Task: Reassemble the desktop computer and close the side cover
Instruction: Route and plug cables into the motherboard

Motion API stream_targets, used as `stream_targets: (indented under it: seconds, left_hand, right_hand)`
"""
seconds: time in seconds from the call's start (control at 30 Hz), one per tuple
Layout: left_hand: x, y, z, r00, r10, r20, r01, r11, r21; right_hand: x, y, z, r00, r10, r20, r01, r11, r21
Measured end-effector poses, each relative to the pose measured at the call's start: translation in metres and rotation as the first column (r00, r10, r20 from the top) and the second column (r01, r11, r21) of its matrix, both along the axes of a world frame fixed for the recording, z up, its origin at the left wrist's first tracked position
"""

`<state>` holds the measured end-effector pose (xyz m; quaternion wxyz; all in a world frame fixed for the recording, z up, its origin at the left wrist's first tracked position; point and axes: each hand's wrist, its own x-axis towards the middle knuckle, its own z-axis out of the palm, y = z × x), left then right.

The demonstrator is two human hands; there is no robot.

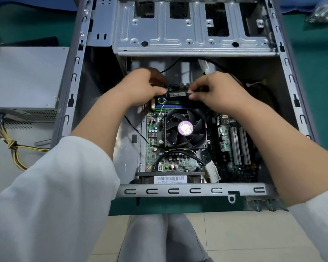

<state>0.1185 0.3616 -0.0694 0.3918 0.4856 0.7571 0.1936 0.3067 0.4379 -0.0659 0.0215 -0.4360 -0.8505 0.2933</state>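
Observation:
An open grey computer case [195, 190] lies on its side in front of me, with the green motherboard [153, 156] and a black CPU fan [185, 128] inside. A memory stick [177, 94] stands on edge over the slots [171, 106] just beyond the fan. My left hand [143, 86] pinches its left end, and my right hand [215, 89] pinches its right end by the white slot latch. The lower edge of the stick and the slot beneath it are partly hidden by my fingers.
A grey power supply [27, 80] with yellow and black cables [13, 144] sits left of the case. The drive cage [193, 29] spans the far end. White expansion slots [240, 146] lie right of the fan. A green mat [320, 69] covers the table.

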Motion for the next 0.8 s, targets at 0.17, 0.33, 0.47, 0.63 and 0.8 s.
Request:
stream_targets:
  seconds: [0.17,0.33,0.47,0.63,0.8]
  left_hand:
    - [0.000,0.003,-0.005,0.992,-0.051,-0.116,0.057,0.997,0.047]
    - [-0.005,0.002,-0.010,0.996,0.018,-0.088,-0.012,0.997,0.075]
    - [-0.004,0.001,-0.010,0.997,0.021,-0.081,-0.015,0.998,0.067]
    - [-0.005,-0.001,-0.008,0.993,0.043,-0.108,-0.036,0.997,0.062]
    - [-0.005,-0.003,-0.005,0.991,0.038,-0.129,-0.032,0.998,0.050]
  right_hand:
    - [-0.003,0.001,0.002,1.000,0.014,-0.011,-0.014,1.000,0.006]
    - [0.010,0.012,0.002,0.994,-0.084,0.071,0.076,0.991,0.108]
    - [0.014,0.016,0.001,0.985,-0.100,0.140,0.081,0.987,0.137]
    - [0.014,0.013,-0.002,0.980,-0.086,0.180,0.064,0.990,0.126]
    - [0.013,0.013,-0.006,0.980,-0.090,0.180,0.075,0.993,0.092]
